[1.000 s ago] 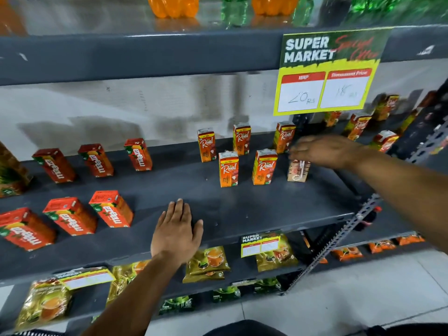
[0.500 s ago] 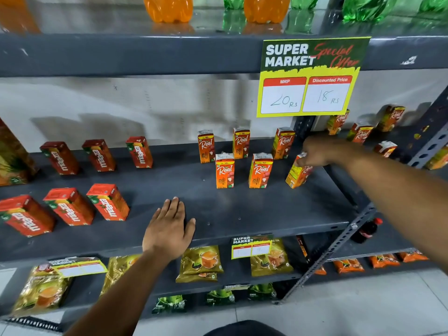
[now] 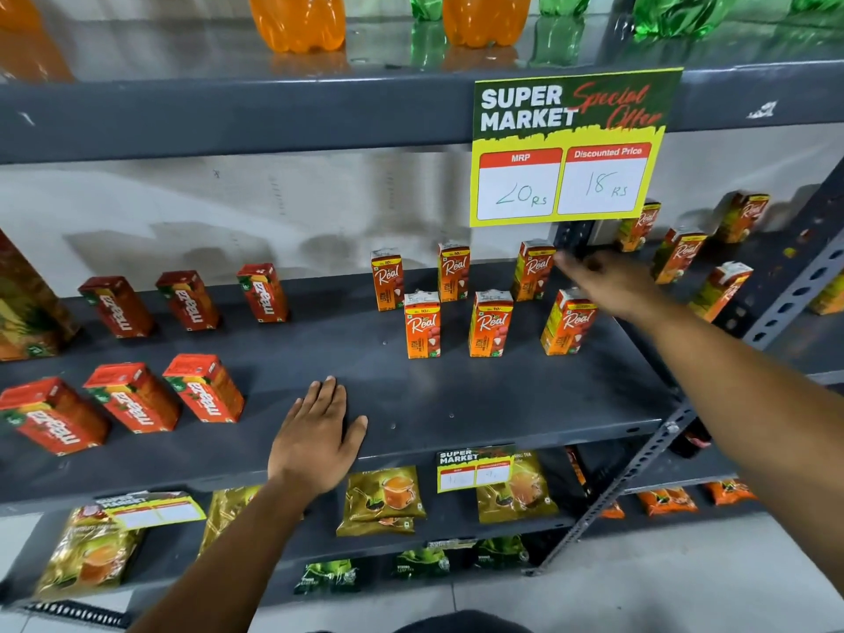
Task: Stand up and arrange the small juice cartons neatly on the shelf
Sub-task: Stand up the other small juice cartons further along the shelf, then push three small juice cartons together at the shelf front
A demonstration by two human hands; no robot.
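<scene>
- While the grey shelf (image 3: pixel 502 395) carries everything at chest height, its right half is where the juice cartons go, six of them upright in two staggered rows of three.
- Left side, the red Maaza cartons (image 3: pixel 203 388) lie apart in their own rows, untouched.
- The left hand (image 3: pixel 315 431) is flat on the shelf's front, palm down, fingers spread, gripping nothing; my read is it's a brace for the reach.
- The right hand (image 3: pixel 607 285) is blurred above the front-right carton (image 3: pixel 566 324); grip looks loose, holding nothing I can make out.
- That carton stands slightly askew, label forward, just beside its neighbour (image 3: pixel 488 324), likely needing a squaring nudge.
</scene>
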